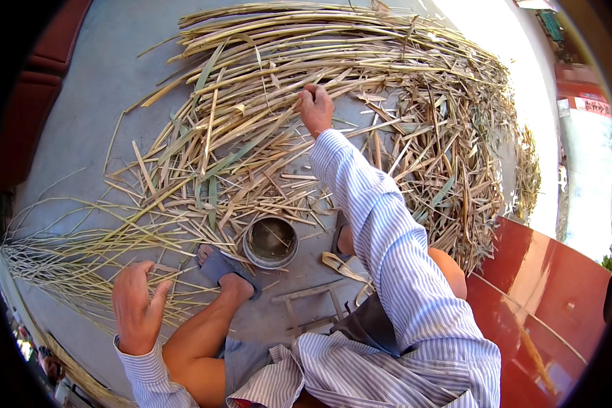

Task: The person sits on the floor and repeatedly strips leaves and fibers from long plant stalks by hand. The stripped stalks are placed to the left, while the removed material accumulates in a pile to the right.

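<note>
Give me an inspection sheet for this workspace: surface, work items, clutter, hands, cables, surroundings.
Surface: grey floor, strewn with plant pieces.
Work items: long stalks heaped ahead; thin stems fanned out at left; round bowl between the feet, contents unclear.
Clutter: dry leaves piled at right.
Left hand: thumb and fingers apart, near the thin stems.
Right hand: curled, over the stalks; grip unclear.
Cables: nothing seen.
Surroundings: dark red furniture at left; red panel at right.
</note>
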Demonstrator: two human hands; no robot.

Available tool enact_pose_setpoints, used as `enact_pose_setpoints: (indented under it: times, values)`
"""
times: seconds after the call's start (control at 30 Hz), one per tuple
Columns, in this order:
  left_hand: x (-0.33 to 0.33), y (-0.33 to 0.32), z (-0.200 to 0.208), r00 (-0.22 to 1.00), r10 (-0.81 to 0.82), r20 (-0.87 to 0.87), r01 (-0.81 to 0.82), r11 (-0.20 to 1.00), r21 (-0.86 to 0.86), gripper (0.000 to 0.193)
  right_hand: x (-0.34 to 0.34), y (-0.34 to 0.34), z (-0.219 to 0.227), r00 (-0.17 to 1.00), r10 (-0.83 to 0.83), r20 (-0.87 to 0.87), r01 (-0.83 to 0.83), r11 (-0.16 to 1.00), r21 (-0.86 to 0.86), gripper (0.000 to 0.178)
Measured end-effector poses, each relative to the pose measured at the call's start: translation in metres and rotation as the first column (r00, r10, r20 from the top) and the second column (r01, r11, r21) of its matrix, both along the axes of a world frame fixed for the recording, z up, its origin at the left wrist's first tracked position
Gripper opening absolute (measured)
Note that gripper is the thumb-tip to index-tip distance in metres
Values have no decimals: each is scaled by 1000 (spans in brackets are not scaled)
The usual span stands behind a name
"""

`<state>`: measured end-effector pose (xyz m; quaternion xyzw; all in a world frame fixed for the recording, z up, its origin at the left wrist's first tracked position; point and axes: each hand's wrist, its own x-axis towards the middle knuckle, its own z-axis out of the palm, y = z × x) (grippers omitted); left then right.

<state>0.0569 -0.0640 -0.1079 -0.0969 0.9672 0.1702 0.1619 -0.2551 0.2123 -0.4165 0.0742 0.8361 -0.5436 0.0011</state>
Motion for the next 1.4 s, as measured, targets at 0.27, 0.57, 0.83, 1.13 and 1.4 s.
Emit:
enact_pose_setpoints:
  times: [0.27, 0.57, 0.83, 1.13, 1.4]
  values:
    - [-25, 13, -11, 992, -123, 23, 123, 992, 15, 43, -106, 41, -29, 955, 288, 74, -291, 850, 440, 58]
    - [-21, 21, -10, 992, -127, 14, 127, 991, -31, 43, -90, 69, 17, 992, 41, 119, -100, 835, 542, 47]
    - [-42, 47, 7, 876, -250, -412, 188, 965, -185, 39, -82, 130, 100, 862, -439, 252, 488, 589, -644, 16]
    - [-123, 161, 93, 399, -524, -753, 140, 846, -515, 42, 67, 102, 346, 965, 151, 214, 70, 641, -764, 22]
    - [-108, 187, 113, 422, -491, -762, 242, 871, -427, 26, 129, 131, 372, 946, 283, 159, -45, 599, -799, 24]
